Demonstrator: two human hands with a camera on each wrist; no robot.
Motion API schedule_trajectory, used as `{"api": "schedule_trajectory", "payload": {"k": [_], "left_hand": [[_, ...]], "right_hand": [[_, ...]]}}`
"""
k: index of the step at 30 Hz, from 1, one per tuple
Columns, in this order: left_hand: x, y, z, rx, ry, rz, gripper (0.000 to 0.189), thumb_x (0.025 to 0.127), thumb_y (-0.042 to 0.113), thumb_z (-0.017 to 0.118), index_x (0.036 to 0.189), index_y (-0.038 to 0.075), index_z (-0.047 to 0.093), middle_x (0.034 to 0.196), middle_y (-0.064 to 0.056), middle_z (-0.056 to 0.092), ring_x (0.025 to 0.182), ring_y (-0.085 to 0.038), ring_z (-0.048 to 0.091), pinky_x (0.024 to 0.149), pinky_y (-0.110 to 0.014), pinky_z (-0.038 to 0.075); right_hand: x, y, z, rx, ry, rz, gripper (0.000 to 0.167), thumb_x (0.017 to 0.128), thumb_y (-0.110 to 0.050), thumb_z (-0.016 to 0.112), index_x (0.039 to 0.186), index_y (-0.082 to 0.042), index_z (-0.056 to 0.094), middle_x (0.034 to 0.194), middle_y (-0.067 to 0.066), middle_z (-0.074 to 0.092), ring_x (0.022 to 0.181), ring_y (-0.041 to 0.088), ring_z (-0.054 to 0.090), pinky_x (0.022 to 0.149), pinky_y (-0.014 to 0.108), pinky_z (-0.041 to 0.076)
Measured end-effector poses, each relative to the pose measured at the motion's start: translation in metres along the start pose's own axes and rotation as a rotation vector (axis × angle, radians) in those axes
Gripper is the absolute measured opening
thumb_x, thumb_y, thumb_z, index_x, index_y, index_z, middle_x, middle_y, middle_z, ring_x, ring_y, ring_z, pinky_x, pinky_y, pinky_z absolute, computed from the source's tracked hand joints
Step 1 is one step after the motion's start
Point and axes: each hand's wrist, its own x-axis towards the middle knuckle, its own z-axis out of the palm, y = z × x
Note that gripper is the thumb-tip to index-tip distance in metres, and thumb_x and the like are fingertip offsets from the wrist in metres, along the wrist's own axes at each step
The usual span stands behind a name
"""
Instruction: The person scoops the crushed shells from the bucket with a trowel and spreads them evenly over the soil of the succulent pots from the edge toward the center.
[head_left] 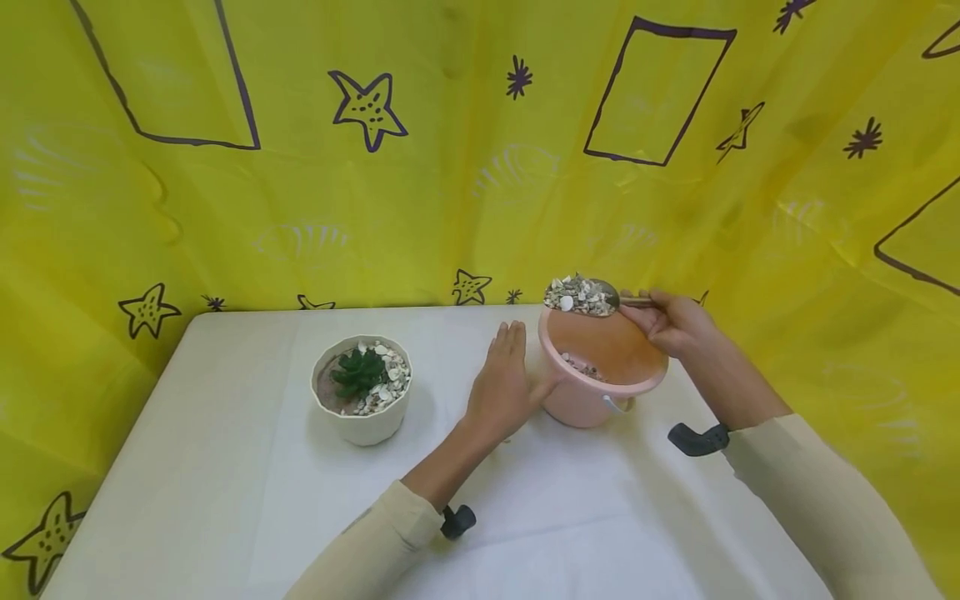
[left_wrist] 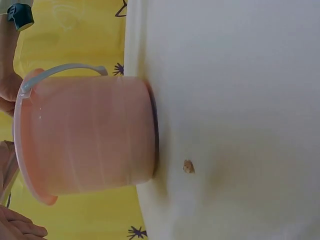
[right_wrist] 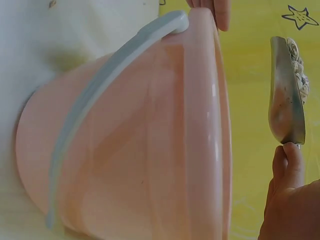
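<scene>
My right hand (head_left: 675, 323) grips the handle of a metal scoop (right_wrist: 285, 100). Small shells and stone bits (head_left: 573, 294) are heaped in its blade, held level above the far rim of a pink bucket (head_left: 577, 407). More shell bits (head_left: 581, 367) lie inside the bucket. At the bucket's left side is my left hand (head_left: 501, 387), fingers straight and together, thumb reaching toward the bucket wall. Farther left stands a white faceted pot (head_left: 366, 429) with a green succulent (head_left: 358, 372); shell bits (head_left: 388, 375) cover the right part of its soil, and brownish soil shows on the left.
A white cloth (head_left: 247, 467) covers the table. Behind it hangs a yellow curtain (head_left: 420, 208) with starfish drawings. The bucket's pale grey handle (right_wrist: 100, 90) hangs down along its near side. One small brown fragment (left_wrist: 188, 166) lies on the cloth near the bucket.
</scene>
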Motion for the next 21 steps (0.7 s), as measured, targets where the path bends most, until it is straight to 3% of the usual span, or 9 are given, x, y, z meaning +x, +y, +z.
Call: {"api": "schedule_trajectory", "payload": {"k": [8,16,21], "left_hand": [[-0.011,-0.013,-0.017,-0.020,0.055,-0.022,0.096,0.098,0.051,0.072,0.165,-0.001,0.026,0.170,-0.018,0.027,0.158,-0.034,0.021,0.122,-0.048,0.031],[-0.025,-0.023,-0.031,-0.075,0.097,-0.051,0.095,0.098,0.051,0.072,0.164,-0.001,0.027,0.171,-0.017,0.025,0.158,-0.036,0.020,0.121,-0.053,0.032],[-0.034,-0.031,-0.040,-0.090,0.161,-0.043,0.093,0.098,0.046,0.074,0.164,-0.002,0.028,0.170,-0.018,0.027,0.158,-0.035,0.020,0.123,-0.052,0.029]], "right_hand": [[0.013,0.018,0.030,-0.045,0.025,-0.016,0.017,0.112,-0.014,0.049,0.118,-0.002,0.059,0.105,0.025,0.074,0.092,0.042,0.076,0.095,0.043,0.057],[0.026,0.038,0.056,-0.116,-0.043,0.036,0.024,0.115,-0.019,0.040,0.118,0.001,0.054,0.093,0.028,0.072,0.085,0.042,0.076,0.102,0.042,0.050],[0.036,0.054,0.066,-0.148,-0.076,0.054,0.021,0.115,-0.018,0.038,0.118,0.000,0.049,0.094,0.027,0.071,0.095,0.043,0.074,0.104,0.044,0.046]]}}
